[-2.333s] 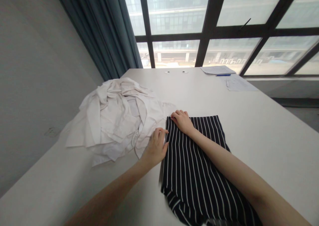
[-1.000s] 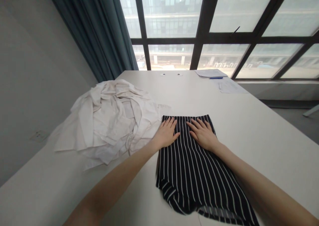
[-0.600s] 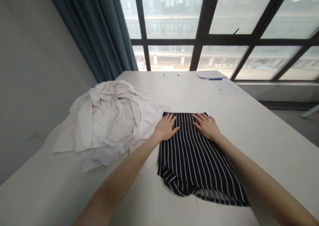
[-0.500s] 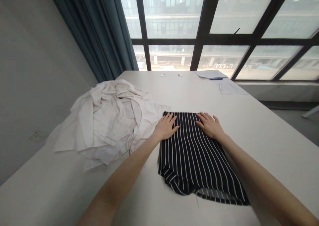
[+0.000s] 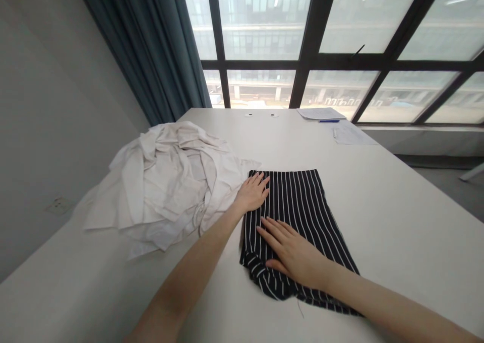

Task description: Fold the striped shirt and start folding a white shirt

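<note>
Fingers (image 5: 269, 239) part-spread, L hand (image 5: 251, 195) + R hand (image 5: 298, 258) flat on blk/wht striped cloth (image 5: 302, 202)

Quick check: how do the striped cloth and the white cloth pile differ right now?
Colour: the striped cloth is black with thin white lines; the white cloth pile is plain.
Pose: the striped cloth lies mostly flat, bunched at its near left corner; the white cloth pile is heaped and crumpled.
Contact: the left hand and right hand are on the striped cloth, neither on the white cloth pile.
Shared: both are fabric on the table.
</note>
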`<state>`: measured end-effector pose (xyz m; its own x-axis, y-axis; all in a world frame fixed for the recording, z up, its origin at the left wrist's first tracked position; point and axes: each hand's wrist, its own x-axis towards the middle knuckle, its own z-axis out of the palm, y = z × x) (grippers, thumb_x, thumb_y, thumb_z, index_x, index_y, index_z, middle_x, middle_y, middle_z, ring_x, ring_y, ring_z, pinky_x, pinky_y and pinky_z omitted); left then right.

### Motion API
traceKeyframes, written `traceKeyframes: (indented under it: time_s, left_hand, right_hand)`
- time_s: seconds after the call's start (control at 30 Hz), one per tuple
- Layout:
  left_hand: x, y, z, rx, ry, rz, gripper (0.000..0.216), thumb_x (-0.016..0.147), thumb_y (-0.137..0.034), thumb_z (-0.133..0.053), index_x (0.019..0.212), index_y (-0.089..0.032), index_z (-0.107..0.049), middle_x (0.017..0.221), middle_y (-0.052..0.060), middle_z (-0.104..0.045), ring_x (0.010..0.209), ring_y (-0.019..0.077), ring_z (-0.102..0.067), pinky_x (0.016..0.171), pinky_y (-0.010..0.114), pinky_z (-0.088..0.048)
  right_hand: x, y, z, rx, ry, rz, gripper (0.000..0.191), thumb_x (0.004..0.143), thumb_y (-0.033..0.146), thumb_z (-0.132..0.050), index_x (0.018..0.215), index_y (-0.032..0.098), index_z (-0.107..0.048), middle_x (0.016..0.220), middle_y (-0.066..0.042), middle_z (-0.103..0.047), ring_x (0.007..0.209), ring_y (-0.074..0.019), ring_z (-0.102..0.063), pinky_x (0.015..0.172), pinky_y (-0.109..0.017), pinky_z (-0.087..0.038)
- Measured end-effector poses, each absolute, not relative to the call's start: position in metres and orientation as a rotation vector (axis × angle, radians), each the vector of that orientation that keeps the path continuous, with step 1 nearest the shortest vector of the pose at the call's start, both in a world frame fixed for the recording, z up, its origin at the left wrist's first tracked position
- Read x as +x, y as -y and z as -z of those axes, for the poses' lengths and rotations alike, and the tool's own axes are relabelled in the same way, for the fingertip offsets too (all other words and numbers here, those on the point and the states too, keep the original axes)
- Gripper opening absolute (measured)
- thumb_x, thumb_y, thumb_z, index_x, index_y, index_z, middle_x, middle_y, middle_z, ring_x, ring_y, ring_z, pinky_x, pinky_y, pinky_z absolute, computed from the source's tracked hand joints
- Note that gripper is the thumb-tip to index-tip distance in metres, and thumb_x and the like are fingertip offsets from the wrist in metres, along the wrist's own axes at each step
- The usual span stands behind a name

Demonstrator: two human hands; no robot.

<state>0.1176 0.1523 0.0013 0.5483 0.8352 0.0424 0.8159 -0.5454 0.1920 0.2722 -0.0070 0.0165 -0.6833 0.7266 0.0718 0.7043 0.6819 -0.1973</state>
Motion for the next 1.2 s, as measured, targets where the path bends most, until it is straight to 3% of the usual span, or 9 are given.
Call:
traceKeyframes:
  time_s: [0.23,0.47,0.6,0.7,0.77,0.83,1.0,1.1,1.2]
  left_hand:
    - [0.117,-0.151,-0.003,2.676,-1.432,-0.154,0.057,0.1,-0.044,-0.027,0.15,-0.018,-0.029,0.159,0.008,-0.025,0.147,0.0242,-0.018,0.118,0.042,-0.019]
    - [0.14,-0.149,-0.013,2.773,-1.568,-0.036,0.06,0.098,-0.043,-0.034,0.146,-0.007,-0.036,0.149,0.02,-0.039,0.14,0.0307,-0.034,0.116,0.042,-0.021]
    - [0.149,-0.146,-0.007,2.74,-1.672,-0.163,0.065,0.098,-0.049,-0.032,0.144,-0.004,-0.039,0.146,0.023,-0.042,0.137,0.0324,-0.037,0.114,0.041,-0.024]
    - [0.146,-0.147,0.0,2.706,-1.655,-0.249,0.066,0.098,-0.052,-0.03,0.146,-0.007,-0.038,0.15,0.02,-0.037,0.14,0.0311,-0.033,0.114,0.041,-0.025]
    - [0.144,-0.147,0.004,2.696,-1.633,-0.28,0.066,0.098,-0.054,-0.03,0.146,-0.008,-0.038,0.152,0.019,-0.035,0.141,0.0306,-0.031,0.115,0.042,-0.024]
    - [0.143,-0.147,0.006,2.687,-1.62,-0.307,0.067,0.097,-0.054,-0.032,0.146,-0.009,-0.038,0.152,0.019,-0.035,0.141,0.0306,-0.031,0.115,0.043,-0.024]
    - [0.143,-0.145,0.003,2.694,-1.627,-0.481,0.054,0.097,-0.045,-0.038,0.136,-0.011,-0.051,0.145,0.016,-0.047,0.136,0.0285,-0.04,0.113,0.042,-0.029]
    - [0.144,-0.141,-0.003,2.809,-1.529,-0.575,0.04,0.096,-0.032,-0.041,0.122,-0.01,-0.061,0.132,0.014,-0.059,0.128,0.0265,-0.048,0.11,0.04,-0.032]
    - [0.149,-0.127,-0.009,2.949,-1.353,-0.492,0.032,0.093,-0.022,-0.044,0.114,-0.007,-0.064,0.12,0.015,-0.065,0.121,0.0264,-0.053,0.106,0.039,-0.037]
  right_hand:
    - [0.262,0.022,-0.022,-0.747,2.882,-0.703,0.057,0.099,0.054,-0.031,0.152,0.034,-0.023,0.159,0.004,-0.02,0.148,-0.0259,-0.007,0.12,-0.052,-0.009]
    - [0.26,0.025,-0.031,-0.691,2.768,-1.005,0.059,0.096,0.055,-0.038,0.15,0.031,-0.031,0.158,-0.001,-0.027,0.148,-0.0273,-0.01,0.118,-0.053,-0.003]
    - [0.26,0.023,-0.043,-0.637,2.501,-1.245,0.039,0.098,0.042,-0.045,0.131,0.028,-0.058,0.135,-0.002,-0.06,0.139,-0.0216,-0.036,0.116,-0.044,-0.02]
    - [0.267,0.018,-0.058,-0.746,2.195,-1.432,0.036,0.1,0.037,-0.039,0.109,0.022,-0.07,0.107,-0.004,-0.073,0.108,-0.0159,-0.063,0.098,-0.032,-0.044]
    - [0.281,0.009,-0.066,-0.952,2.089,-1.339,0.035,0.1,0.037,-0.039,0.102,0.022,-0.071,0.097,-0.004,-0.074,0.093,-0.0157,-0.067,0.088,-0.031,-0.051]
    - [0.303,-0.007,-0.065,-1.18,2.075,-1.028,0.032,0.098,0.037,-0.042,0.101,0.024,-0.07,0.095,-0.003,-0.074,0.093,-0.018,-0.067,0.089,-0.036,-0.051]
    - [0.361,-0.049,-0.017,-1.595,2.161,-0.071,0.039,0.095,0.037,-0.041,0.123,0.02,-0.062,0.131,-0.012,-0.061,0.129,-0.0297,-0.048,0.106,-0.052,-0.037]
    - [0.373,-0.055,0.015,-1.696,2.274,0.139,0.049,0.096,0.038,-0.035,0.141,0.02,-0.047,0.148,-0.009,-0.046,0.139,-0.0289,-0.035,0.109,-0.053,-0.033]
    - [0.373,-0.052,0.026,-1.728,2.323,0.238,0.051,0.098,0.039,-0.031,0.146,0.024,-0.04,0.151,-0.005,-0.041,0.141,-0.0258,-0.031,0.111,-0.05,-0.031]
